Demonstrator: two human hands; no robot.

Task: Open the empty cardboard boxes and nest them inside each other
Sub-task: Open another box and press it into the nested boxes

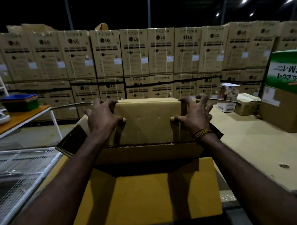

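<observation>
Gripping a smaller box [147, 122] by its two sides, the left hand [103, 116] and right hand [195, 112] curl their fingers over its far edge, thumbs on the near face. It stands partly sunk in a larger open box [148, 189], its lower part hidden. Printing on the stacked cartons [134, 53] behind is mostly blurred.

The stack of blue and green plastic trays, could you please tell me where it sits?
In the head view, the stack of blue and green plastic trays sits far left on the orange-topped table.
</observation>
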